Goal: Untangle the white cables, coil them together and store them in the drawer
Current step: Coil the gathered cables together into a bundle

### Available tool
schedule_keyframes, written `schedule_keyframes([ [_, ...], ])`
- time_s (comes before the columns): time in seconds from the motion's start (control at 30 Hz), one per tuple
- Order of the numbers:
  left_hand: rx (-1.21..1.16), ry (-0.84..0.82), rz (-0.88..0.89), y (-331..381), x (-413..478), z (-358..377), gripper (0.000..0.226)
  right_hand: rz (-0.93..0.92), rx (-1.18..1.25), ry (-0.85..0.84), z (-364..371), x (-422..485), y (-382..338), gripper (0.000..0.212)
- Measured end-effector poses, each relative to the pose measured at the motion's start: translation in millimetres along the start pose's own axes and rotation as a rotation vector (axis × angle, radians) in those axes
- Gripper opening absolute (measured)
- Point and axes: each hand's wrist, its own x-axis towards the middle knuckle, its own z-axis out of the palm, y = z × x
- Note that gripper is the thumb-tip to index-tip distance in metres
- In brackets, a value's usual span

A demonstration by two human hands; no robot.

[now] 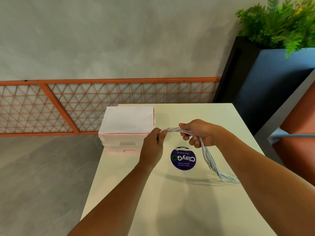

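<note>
Cream tabletop, round purple sticker, grey wall, orange lattice fence; gripped white cable bundle in left hand, right hand.

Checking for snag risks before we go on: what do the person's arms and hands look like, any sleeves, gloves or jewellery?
The left hand and right hand are bare: no gloves, and no ring, watch or bracelet shows. The left forearm and right forearm are bare too, no sleeve in view down to the frame's edge, no markings or bands.
</note>
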Motion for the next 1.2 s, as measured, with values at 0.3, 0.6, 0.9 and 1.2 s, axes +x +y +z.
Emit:
schedule_keyframes([
  [0.3, 0.045, 0.025, -0.014, -2, 12, -9, 0.03, -0.056, -0.377, 0.216, 14, 6, 9, 0.069],
  [0.6, 0.017, 0.095, -0.046, -8, 20, -23, 0.04, -0.193, -0.017, -0.016, -9, -2, 16, 0.023],
  [0.9, 0.009, 0.106, -0.089, -7, 26, -29, 0.038, -0.186, -0.254, 0.129, 0, -6, 13, 0.041],
  [1.2, -0.033, 0.125, -0.13, -12, 26, -34, 0.039, -0.473, -0.47, 0.315, -8, -2, 19, 0.017],
])
